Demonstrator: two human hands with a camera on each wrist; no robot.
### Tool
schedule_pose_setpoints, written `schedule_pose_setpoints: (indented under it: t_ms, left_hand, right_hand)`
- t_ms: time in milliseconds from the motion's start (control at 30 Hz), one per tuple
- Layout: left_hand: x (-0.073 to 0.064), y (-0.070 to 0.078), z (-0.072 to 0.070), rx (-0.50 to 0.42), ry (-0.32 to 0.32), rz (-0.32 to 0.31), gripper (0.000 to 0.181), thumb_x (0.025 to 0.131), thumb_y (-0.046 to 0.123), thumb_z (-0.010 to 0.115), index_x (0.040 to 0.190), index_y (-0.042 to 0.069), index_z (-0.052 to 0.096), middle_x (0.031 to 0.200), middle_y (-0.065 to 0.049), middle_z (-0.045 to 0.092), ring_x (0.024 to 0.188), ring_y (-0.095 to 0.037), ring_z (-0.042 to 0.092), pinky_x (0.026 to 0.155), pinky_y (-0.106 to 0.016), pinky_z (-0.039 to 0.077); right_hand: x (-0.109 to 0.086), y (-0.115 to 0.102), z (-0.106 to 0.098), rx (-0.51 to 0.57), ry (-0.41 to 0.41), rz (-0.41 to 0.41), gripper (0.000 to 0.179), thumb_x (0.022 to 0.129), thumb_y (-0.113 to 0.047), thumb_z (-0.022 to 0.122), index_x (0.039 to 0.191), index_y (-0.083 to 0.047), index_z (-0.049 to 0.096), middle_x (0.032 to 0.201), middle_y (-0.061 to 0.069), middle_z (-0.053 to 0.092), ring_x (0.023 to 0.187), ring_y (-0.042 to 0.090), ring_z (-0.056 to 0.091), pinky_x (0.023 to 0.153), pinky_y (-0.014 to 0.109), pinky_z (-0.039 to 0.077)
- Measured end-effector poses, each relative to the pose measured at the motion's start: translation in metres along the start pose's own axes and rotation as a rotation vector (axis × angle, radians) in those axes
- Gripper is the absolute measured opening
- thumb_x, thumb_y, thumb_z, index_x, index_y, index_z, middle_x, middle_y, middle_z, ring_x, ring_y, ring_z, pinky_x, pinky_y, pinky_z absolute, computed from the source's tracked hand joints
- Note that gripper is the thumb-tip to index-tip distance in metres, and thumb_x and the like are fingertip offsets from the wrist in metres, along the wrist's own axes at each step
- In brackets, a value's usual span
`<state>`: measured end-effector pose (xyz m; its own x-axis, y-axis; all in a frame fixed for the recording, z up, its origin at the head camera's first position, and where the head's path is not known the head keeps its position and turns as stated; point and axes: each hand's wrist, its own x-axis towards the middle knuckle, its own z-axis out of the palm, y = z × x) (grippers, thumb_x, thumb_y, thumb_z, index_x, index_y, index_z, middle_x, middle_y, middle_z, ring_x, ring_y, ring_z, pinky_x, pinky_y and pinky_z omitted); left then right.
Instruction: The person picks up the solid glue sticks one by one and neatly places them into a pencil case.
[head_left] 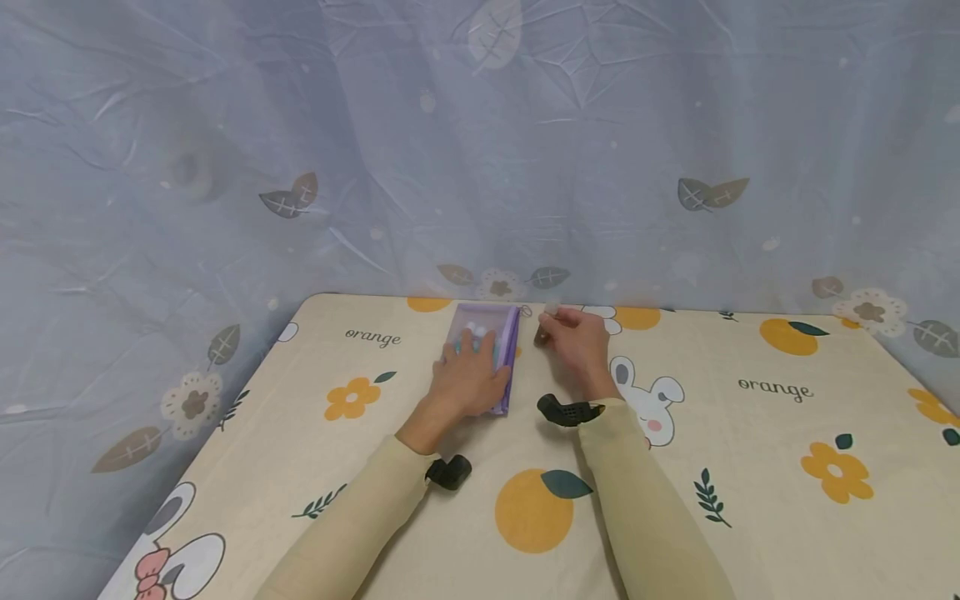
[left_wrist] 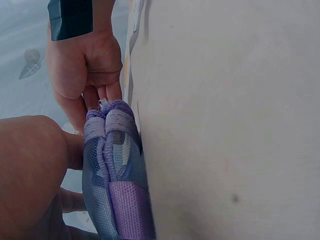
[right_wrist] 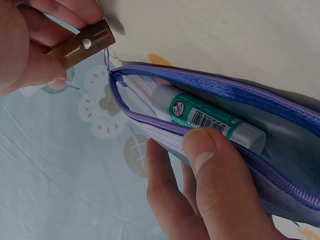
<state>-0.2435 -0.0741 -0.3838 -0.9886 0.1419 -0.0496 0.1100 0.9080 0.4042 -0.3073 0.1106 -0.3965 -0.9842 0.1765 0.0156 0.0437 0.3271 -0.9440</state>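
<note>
A lilac mesh zip pouch [head_left: 486, 312] lies toward the back of the table, its zipper undone along the right side. My left hand [head_left: 468, 379] rests over it with fingers spread. In the right wrist view, the left thumb [right_wrist: 205, 150] laps over one zipper edge while the fingers lie along the outer face, pinching that side. Inside the gaping mouth is a green-labelled glue stick [right_wrist: 210, 117] with a barcode and white ends. To the pouch's right, my right hand [head_left: 581, 342] pinches a small brown tube [right_wrist: 82, 45] bearing a little white picture, apart from the opening.
A cord loop [head_left: 526, 311] hangs at the pouch's back corner. The tablecloth [head_left: 420, 517] carries printed oranges, flowers and rabbits. Just beyond the table's back edge hangs a pale blue curtain [head_left: 600, 167], which also runs along the left side.
</note>
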Motion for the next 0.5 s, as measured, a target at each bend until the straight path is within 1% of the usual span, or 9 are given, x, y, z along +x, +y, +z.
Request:
schedule_pose_setpoints:
  t_ms: [100,167,333,400,500]
  left_hand:
    - [0.0005,-0.0002,0.0004,0.002,0.004,0.0,0.07,0.109,0.043,0.048,0.169,0.012,0.027,0.175,-0.028,0.018,0.158,-0.059,0.021,0.121,-0.075,0.029]
    - [0.0006,-0.0002,0.0007,0.001,0.006,0.0,0.07,0.109,0.042,0.049,0.169,0.012,0.028,0.175,-0.028,0.018,0.158,-0.059,0.022,0.121,-0.075,0.029]
    - [-0.0001,0.0,0.0008,-0.001,0.006,0.0,0.07,0.109,0.042,0.049,0.168,0.012,0.028,0.175,-0.028,0.018,0.158,-0.059,0.022,0.121,-0.075,0.03]
    - [-0.0006,0.0001,0.0006,0.003,0.008,0.002,0.07,0.109,0.042,0.049,0.168,0.012,0.028,0.175,-0.028,0.018,0.157,-0.059,0.023,0.121,-0.075,0.03]
    - [-0.0015,0.0005,-0.0001,0.007,0.009,0.004,0.07,0.109,0.042,0.049,0.168,0.011,0.028,0.175,-0.028,0.018,0.157,-0.059,0.023,0.12,-0.075,0.031]
  right_hand:
    - [-0.0002,0.0,-0.0008,0.014,-0.016,0.015,0.031,0.103,-0.03,0.071,0.123,-0.008,0.079,0.109,0.011,0.081,0.105,0.024,0.071,0.102,0.035,0.05]
    - [-0.0001,0.0001,-0.0015,0.025,-0.026,0.025,0.03,0.104,-0.03,0.07,0.12,-0.007,0.08,0.108,0.013,0.081,0.106,0.024,0.07,0.104,0.035,0.049]
    - [-0.0006,0.0,-0.003,0.043,-0.042,0.048,0.03,0.104,-0.032,0.07,0.119,-0.008,0.081,0.115,0.012,0.078,0.108,0.023,0.07,0.103,0.033,0.051]
    - [-0.0005,-0.0002,-0.0033,0.073,-0.057,0.063,0.031,0.104,-0.032,0.07,0.121,-0.008,0.08,0.117,0.011,0.077,0.107,0.022,0.072,0.101,0.032,0.055]
    - [-0.0001,-0.0005,-0.0035,0.167,-0.094,0.085,0.033,0.104,-0.027,0.07,0.125,-0.002,0.077,0.116,0.013,0.076,0.104,0.022,0.075,0.097,0.032,0.061]
